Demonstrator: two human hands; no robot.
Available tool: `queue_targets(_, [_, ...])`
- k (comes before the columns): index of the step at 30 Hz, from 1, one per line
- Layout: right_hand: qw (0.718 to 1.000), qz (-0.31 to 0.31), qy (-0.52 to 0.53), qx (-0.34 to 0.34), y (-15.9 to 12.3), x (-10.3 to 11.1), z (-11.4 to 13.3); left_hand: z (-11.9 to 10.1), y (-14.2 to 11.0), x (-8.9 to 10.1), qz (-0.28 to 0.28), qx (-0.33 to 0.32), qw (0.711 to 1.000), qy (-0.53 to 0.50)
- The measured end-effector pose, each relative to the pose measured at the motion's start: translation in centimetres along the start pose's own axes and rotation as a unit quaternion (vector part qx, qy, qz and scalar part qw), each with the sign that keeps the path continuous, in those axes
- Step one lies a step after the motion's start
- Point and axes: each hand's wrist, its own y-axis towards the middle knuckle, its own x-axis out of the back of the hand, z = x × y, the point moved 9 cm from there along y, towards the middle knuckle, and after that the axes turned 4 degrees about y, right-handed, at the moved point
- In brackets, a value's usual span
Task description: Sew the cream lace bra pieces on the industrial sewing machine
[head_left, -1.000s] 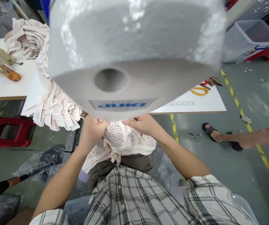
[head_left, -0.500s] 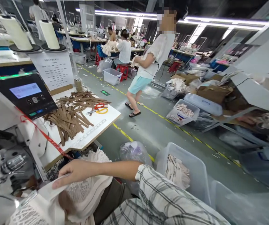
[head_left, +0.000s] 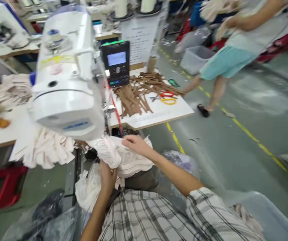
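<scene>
Your right fingers are pinching the pale band along the lace, thumb tucked mostly out of sight, and your right hand is lying flat-backed over it. Your left hand is supporting the same piece from below, its fingertips disappearing under the cloth, so whether they are pinching or spread, you can't tell from here. The lace is bunching over your lap, its upper edge sitting right under the front of the white machine. Off to the left, a pile of pale pieces is hanging over the table edge, with a red stool standing below. Beyond your right hand, the screen is glowing, brown strips are spreading across the white tabletop, and scissors are lying beside them. Farther right, a co-worker in turquoise shorts is holding pale cloth.
</scene>
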Motion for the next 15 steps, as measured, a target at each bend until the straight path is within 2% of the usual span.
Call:
queue_targets(2, [1.000, -0.001, 0.016, -0.005, -0.2, -0.4, 0.0, 1.9, 0.1, 0.9, -0.036, -0.018, 0.999, 0.026])
queue_targets(4, [1.000, -0.006, 0.016, -0.006, -0.8, -0.1, 0.5, 3.4, 0.1, 2.2, -0.029, -0.021, 0.998, 0.043])
queue_targets(6, [1.000, -0.011, -0.006, -0.009, -2.0, 1.0, 0.9, 3.9, 0.1, 4.1, -0.034, -0.025, 0.997, 0.060])
queue_targets(8, [0.998, -0.027, -0.044, -0.039, -3.7, 3.4, 0.2, 2.8, -0.2, 6.2, -0.066, -0.054, 0.992, 0.095])
queue_targets(10, [0.989, -0.075, -0.090, -0.095, -6.2, 7.3, -1.6, 0.3, -1.0, 7.2, -0.102, -0.104, 0.981, 0.132])
queue_targets(11, [0.979, -0.113, -0.116, -0.120, -7.6, 9.7, -2.7, -1.0, -1.4, 6.8, -0.097, -0.130, 0.976, 0.144])
queue_targets(13, [0.953, -0.155, -0.201, -0.166, -10.3, 13.7, -5.1, -3.0, -2.1, 4.6, -0.019, -0.168, 0.975, 0.143])
queue_targets(14, [0.932, -0.143, -0.267, -0.198, -11.2, 15.0, -6.7, -3.0, -2.5, 3.3, 0.037, -0.158, 0.977, 0.140])
queue_targets(15, [0.911, -0.114, -0.327, -0.224, -11.9, 15.6, -8.2, -2.0, -2.8, 2.4, 0.086, -0.121, 0.979, 0.142])
